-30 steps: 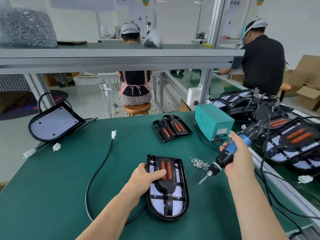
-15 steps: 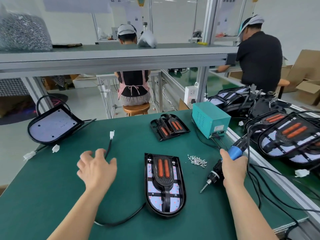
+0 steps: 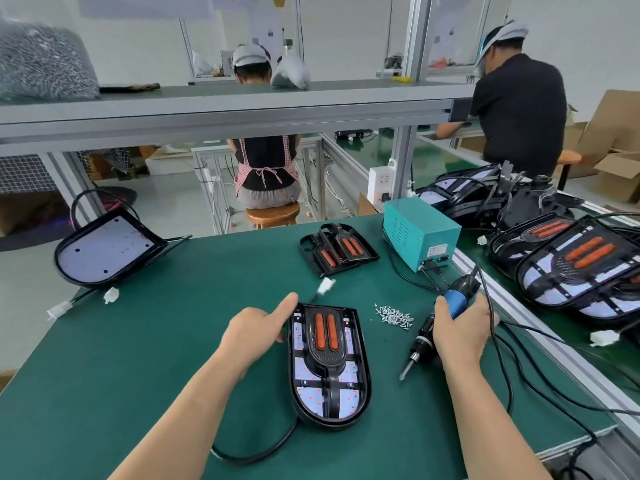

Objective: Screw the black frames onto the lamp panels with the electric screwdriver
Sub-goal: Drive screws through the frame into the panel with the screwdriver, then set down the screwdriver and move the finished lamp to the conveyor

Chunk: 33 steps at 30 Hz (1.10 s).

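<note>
Lamp panel flat on green table, centre front, rounded end toward the person. Black frame seated on top, w/ two orange strips near the square end. Black cable out from the rounded end, left side, looping over the table. White plug just beyond the panel's top-left corner.

Left hand at the panel's upper-left edge: thumb stretched out by the top-left corner, other fingers curled beside the left rim. Gripping or just resting there, can't tell.

Right hand wrapped round the screwdriver at its blue collar, right of the panel and apart from it. Bit angled down-left toward the table, tip close to the surface; contact unclear. Cords on the table between the screwdriver's back end and the teal box at rear right.

Small heap of screws between the panel's top-right corner and the screwdriver, touching neither.

Further back, centre: spare frame w/ orange strips, alone on the table. Far left, at the table edge: tilted panel, white face up, w/ white plugs near it. Right side: stack of panels, overlapping, cables across. Behind, two people in caps, backs turned: one seated on a stool, one standing.
</note>
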### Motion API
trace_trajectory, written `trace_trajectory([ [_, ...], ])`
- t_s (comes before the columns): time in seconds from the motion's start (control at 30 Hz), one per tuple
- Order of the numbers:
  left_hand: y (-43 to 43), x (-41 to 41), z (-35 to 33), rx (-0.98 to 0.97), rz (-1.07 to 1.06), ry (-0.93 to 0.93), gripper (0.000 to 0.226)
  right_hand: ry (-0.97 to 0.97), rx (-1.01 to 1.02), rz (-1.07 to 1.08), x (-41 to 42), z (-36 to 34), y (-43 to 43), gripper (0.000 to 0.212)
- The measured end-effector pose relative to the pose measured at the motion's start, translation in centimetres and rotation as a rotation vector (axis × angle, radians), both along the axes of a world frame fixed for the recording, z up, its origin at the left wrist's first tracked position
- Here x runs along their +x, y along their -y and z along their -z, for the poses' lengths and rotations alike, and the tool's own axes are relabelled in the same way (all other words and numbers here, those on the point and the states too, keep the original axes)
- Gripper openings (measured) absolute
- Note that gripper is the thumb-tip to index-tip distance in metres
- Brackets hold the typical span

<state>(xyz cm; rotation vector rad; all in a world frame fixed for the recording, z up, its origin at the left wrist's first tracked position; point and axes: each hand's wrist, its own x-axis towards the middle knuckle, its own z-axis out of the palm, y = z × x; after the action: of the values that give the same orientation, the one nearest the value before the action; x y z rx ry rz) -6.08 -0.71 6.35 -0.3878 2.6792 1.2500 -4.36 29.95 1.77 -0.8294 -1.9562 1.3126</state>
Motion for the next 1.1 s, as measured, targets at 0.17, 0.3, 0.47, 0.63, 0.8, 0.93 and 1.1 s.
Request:
trace_trajectory([
  [0.17, -2.1, 0.6, 0.2, -0.001, 0.120, 0.049, 0.059, 0.091, -0.007, -0.103, 1.1, 0.3, 0.2, 0.049],
  [0.3, -2.2, 0.7, 0.3, 0.243, 0.123, 0.106, 0.070, 0.113, 0.163, -0.173, 2.5, 0.7, 1.4, 0.039],
  [0.47, -2.2, 0.8, 0.7, 0.393, 0.063, 0.079, 0.058, 0.012, 0.285, -0.289, 4.0, -0.3, 3.2, 0.046],
  [0.63, -2.1, 0.8, -0.1, 0.629, 0.055, 0.098, 0.042, -0.194, 0.004, -0.491, 5.4, -2.3, 6.2, 0.028],
  [0.8, -3.4, 0.2, -2.7, 0.930, 0.038, 0.027, 0.040, -0.107, -0.760, -0.906, 5.8, -4.2, 9.6, 0.048],
  [0.93, -5.1, 0.4, -4.7, 1.039, 0.022, -0.017, 0.038, -0.233, -1.083, -1.109, 5.4, -6.2, 9.0, 0.044],
  [1.1, -7.3, 0.8, -5.8, 1.079, 0.009, 0.056, 0.040, -0.314, -1.150, -1.121, 4.5, -6.8, 8.2, 0.046],
])
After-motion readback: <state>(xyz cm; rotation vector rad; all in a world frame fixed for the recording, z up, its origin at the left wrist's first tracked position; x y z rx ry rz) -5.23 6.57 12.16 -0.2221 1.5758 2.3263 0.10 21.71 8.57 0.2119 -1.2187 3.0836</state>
